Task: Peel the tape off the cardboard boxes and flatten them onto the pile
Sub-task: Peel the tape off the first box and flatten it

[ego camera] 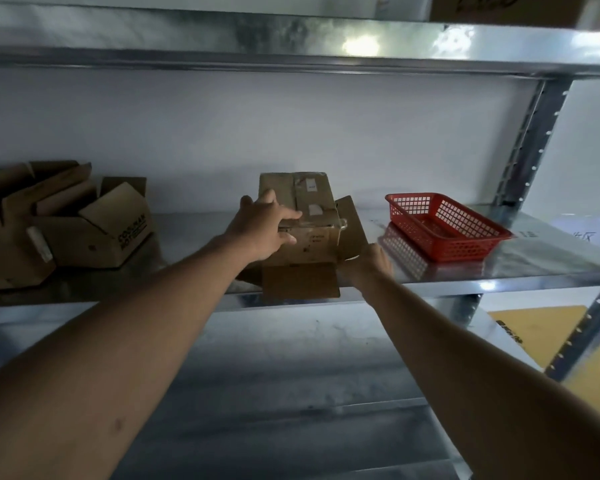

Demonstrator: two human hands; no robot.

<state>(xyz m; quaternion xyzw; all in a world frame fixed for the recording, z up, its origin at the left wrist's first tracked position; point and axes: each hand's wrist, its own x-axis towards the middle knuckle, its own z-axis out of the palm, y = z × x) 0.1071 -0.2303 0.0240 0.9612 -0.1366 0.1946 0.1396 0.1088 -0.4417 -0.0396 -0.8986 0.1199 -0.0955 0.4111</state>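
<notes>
Left hand: your left hand (262, 225) lies on the box (305, 223), palm on its near left top edge, fingers spread and nearly straight across the top and front face, thumb up over the top. It presses or steadies the box rather than curling round it.
Right hand: your right hand (369, 263) is at the box's lower right corner, by the flap (352, 225) that sticks out on that side. The back of the hand faces you and the fingers are hidden behind it, so you cannot tell whether it grips the flap or only touches it.
Box: it stands on the shelf (534, 261), about mid-width, between the open boxes on the left and the basket on the right. Another flap (300, 284) lies flat toward you, reaching the shelf's front edge.
Tape: a strip of tape (297, 195) runs over the top of the box and down the front; pale label patches sit beside it. It looks unpeeled, though the blur makes that uncertain.
Open boxes: two open boxes (94, 230) sit at the left end of the shelf, touching each other, flaps up, well apart from your box.
Basket: a red basket (444, 226) rests on the shelf near the box's right, not touching it.
Upper shelf: another shelf (291, 43) spans above, with a brown carton (506, 8) on it at the top right.
Lower right: yellow sheets (541, 334) show below the shelf, behind the upright.
</notes>
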